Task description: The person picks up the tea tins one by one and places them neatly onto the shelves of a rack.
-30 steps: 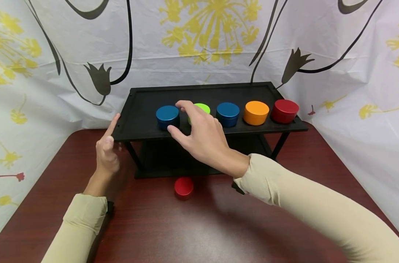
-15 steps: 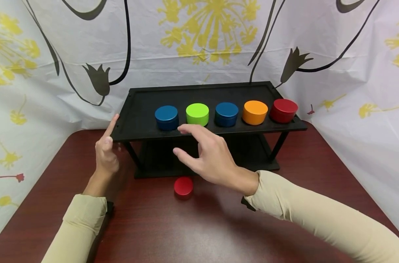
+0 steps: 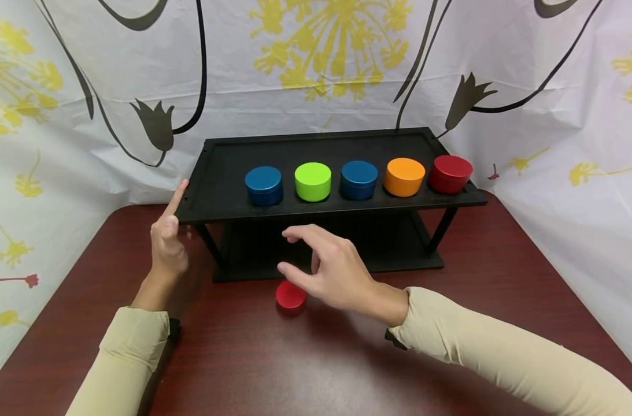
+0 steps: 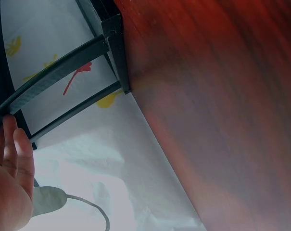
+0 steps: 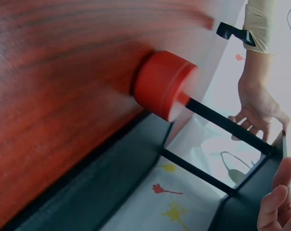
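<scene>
My right hand [image 3: 336, 268] hovers in front of the black two-level shelf [image 3: 232, 156], thumb and fingers apart with nothing between them. Just below its thumb, a red round lidded tin [image 3: 290, 297] stands on the table; the right wrist view shows the tin [image 5: 162, 84] from the side. My left hand [image 3: 169, 240] touches the left end of the top level, index finger stretched along the edge. Straight fingers of this hand [image 4: 13, 163] reach the shelf's rail in the left wrist view. Along the top level's front stand blue [image 3: 264, 186], green [image 3: 313, 182], blue [image 3: 359, 180], orange [image 3: 405, 177] and red [image 3: 450, 174] tins.
The shelf's lower level [image 3: 326, 266] sits on the dark red-brown table [image 3: 316, 370], behind the lone tin. Slim posts [image 3: 442, 231] join the two levels at the ends. A white patterned cloth [image 3: 316, 110] hangs behind and at both sides.
My right hand has drawn back from the blue and green tins on the top level and come down toward the red tin on the table. The left hand stays at the shelf's edge.
</scene>
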`<action>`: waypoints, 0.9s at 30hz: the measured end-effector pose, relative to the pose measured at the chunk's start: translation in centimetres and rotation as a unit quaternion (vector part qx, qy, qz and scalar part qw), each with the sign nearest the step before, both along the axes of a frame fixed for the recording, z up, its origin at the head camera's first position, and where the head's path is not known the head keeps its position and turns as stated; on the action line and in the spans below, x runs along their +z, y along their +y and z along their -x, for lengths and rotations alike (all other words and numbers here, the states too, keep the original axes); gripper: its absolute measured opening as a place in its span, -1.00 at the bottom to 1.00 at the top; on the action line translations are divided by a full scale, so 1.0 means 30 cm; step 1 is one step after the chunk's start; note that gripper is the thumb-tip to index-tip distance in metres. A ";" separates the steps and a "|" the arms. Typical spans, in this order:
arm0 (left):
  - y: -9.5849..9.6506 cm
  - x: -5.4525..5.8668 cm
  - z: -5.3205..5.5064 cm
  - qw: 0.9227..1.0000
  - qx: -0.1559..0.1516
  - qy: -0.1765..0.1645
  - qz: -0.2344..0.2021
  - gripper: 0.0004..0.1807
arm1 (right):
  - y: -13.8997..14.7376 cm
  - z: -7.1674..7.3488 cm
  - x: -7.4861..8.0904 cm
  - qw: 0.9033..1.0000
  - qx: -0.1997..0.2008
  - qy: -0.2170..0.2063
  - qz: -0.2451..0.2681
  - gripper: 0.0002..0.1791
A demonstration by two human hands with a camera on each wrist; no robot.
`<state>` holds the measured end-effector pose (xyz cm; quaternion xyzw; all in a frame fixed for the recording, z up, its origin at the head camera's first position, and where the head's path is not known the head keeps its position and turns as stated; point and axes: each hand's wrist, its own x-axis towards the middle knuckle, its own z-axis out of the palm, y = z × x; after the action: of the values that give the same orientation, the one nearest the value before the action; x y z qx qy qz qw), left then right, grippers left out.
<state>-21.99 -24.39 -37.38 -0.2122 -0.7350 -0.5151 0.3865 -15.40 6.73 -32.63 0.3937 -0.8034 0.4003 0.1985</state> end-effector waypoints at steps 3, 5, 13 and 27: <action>-0.001 0.000 0.000 1.000 -0.001 0.005 0.006 -0.19 | 0.004 -0.002 -0.022 1.000 0.004 -0.011 -0.009 -0.52; -0.002 0.001 -0.001 1.000 -0.001 0.008 0.009 -0.18 | 0.006 -0.004 -0.037 1.000 0.008 -0.018 -0.016 -0.50; 0.000 0.004 -0.002 1.000 -0.002 0.006 0.009 -0.18 | 0.018 -0.011 -0.090 0.996 0.016 -0.065 -0.052 -0.44; -0.003 -0.006 0.005 1.000 -0.002 0.012 0.001 -0.17 | 0.046 0.009 -0.145 0.980 0.032 -0.135 -0.140 -0.43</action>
<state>-22.14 -24.49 -37.56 -0.2200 -0.7306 -0.5125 0.3938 -15.66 8.12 -36.99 0.3849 -0.8579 0.3397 0.0184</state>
